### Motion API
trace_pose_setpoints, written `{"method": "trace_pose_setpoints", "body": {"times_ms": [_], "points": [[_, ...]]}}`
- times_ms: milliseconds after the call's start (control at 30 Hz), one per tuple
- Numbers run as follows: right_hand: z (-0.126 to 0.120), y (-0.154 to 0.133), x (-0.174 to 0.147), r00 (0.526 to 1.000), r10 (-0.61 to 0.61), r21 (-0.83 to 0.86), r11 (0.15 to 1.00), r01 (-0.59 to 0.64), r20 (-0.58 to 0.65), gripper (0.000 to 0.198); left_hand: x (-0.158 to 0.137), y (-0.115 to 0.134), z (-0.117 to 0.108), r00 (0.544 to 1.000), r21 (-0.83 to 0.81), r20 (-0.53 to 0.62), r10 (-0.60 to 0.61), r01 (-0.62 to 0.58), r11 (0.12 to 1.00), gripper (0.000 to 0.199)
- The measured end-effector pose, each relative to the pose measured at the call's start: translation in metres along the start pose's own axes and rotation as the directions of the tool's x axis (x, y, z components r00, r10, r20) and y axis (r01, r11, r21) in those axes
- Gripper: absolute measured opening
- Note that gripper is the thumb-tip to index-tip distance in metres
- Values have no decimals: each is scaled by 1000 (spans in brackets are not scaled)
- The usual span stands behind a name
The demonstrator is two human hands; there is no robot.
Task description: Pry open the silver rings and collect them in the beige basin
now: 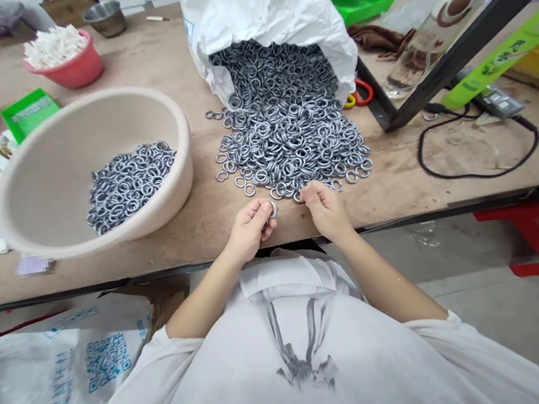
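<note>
Grey metal rings [291, 139] spill in a heap from a white sack [263, 4] lying on its side on the table. Just in front of the heap, my left hand [254, 222] pinches a ring [272, 209] between thumb and fingers. My right hand [324, 206] is closed at the near edge of the heap, its fingertips against a ring [297, 195]; whether it grips that ring is hard to see. To the left stands a wide beige basin [37, 173] with many more of these rings [131, 184] inside.
Behind the basin are a green tray [40, 103], a red bowl [78, 71] of white pieces and a metal bowl [105, 19]. At right, a dark metal frame [456, 38], a bottle [426, 35], scissors [363, 91] and a black cable [474, 173] occupy the table.
</note>
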State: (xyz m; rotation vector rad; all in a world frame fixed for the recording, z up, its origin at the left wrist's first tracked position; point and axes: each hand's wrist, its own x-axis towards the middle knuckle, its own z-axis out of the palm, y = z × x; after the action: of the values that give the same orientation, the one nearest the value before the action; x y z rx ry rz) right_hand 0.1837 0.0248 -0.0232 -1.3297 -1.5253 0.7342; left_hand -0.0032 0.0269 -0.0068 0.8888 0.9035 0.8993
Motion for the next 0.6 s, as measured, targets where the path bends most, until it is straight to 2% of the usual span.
{"method": "trace_pose_setpoints", "body": {"times_ms": [267,367,600], "points": [[4,6,-7,999,22,-46,999,-23,-25,23,2,2,-2,997,-99,-73,-7,0,995,32],[5,5,-7,999,-24,-53,998,23,-28,29,3,1,-2,997,-101,-79,-6,-2,995,30],[6,6,-6,992,-125,-105,987,124,4,34,6,-4,-2,997,-69,-32,71,-73,995,45]]}}
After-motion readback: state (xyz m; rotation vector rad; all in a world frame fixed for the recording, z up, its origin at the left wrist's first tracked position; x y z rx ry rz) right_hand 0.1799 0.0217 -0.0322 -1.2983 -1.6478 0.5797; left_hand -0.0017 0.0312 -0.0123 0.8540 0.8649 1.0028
